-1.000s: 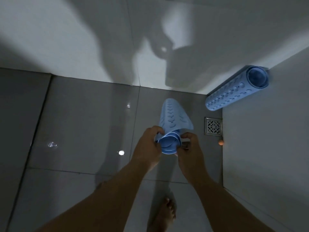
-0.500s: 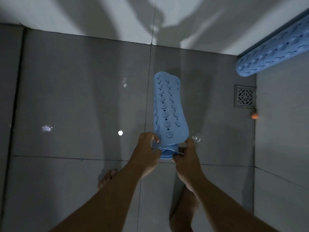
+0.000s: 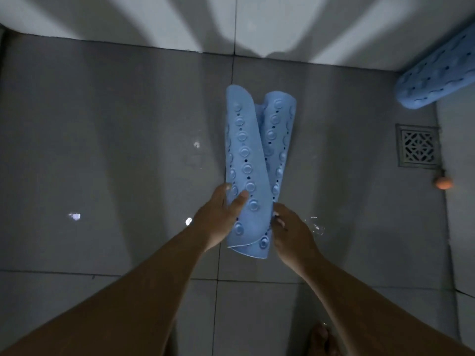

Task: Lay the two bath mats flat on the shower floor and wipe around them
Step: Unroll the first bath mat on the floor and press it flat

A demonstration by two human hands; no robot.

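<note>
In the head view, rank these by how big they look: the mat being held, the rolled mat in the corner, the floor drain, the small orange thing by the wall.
1. held mat, though it is nearer the camera
2. rolled mat, partly cut off by the frame
3. floor drain
4. orange thing

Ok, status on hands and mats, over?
Left hand and right hand both grip the half-unrolled mat. Second mat rolled, far right corner. Floor ahead bare; drain to the right.

A square metal drain grate (image 3: 417,145) sits beside what looks like an orange stopper (image 3: 444,182).
</note>
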